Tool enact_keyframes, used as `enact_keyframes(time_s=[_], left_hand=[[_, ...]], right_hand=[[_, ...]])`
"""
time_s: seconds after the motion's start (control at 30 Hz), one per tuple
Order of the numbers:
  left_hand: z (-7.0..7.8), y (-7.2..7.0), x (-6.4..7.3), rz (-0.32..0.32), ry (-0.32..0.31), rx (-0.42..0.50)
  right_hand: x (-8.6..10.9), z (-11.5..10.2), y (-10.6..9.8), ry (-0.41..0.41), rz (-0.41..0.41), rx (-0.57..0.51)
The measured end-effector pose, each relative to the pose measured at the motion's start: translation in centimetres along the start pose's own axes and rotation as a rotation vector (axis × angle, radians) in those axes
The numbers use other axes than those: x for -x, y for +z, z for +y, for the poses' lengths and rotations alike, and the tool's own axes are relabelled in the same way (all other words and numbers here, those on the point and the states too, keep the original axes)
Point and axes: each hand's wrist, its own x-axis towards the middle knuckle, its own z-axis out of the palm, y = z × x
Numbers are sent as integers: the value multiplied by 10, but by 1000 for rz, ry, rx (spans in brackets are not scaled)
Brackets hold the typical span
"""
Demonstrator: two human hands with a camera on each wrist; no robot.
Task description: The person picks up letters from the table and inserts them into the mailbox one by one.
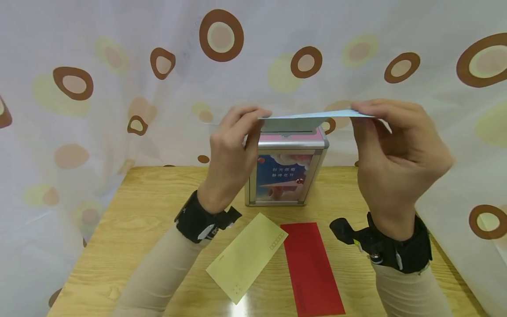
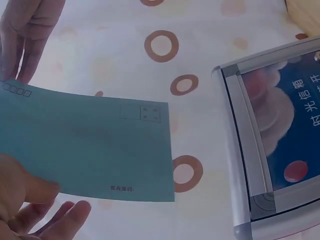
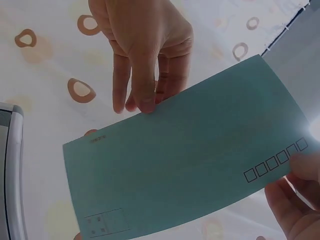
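A light blue-green envelope (image 1: pixel 336 114) is held up level between both hands, seen almost edge-on in the head view. My left hand (image 1: pixel 233 154) pinches one long edge between thumb and fingers. The opposite edge is pinched by my right hand (image 1: pixel 400 158). From the right wrist, the envelope (image 3: pixel 175 155) shows its printed face, with a row of postcode boxes by the right thumb and a stamp frame at the far end. Behind and below it stands a metal-framed letter box (image 1: pixel 285 176) with a slot in its pink top and a blue picture front.
On the wooden table (image 1: pixel 158 202) lie a yellow envelope (image 1: pixel 247 257), set at a slant, and a red envelope (image 1: pixel 313 268) to its right, in front of the letter box. A white curtain (image 1: pixel 261 39) with brown ring patterns surrounds the table at the back and sides.
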Motion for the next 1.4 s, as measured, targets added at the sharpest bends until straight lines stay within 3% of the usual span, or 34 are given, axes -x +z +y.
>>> enact_keyframes(time_s=[0.17,0.53,0.87,1.1,1.4], left_hand=[[-4,3,-3,53,-1,-21],[-4,1,-6,68,-19,36],[-10,4,-2,40,-50,35],[-22,10,10,-8,-80,9],[-28,17,20,-48,-108,24]], right_hand=[[-1,3,2,19,-10,-23],[-4,10,0,29,-29,-7],[0,12,-1,90,-103,-16],[8,25,-7,159,-192,9],[14,31,-12,179,-221,-25]])
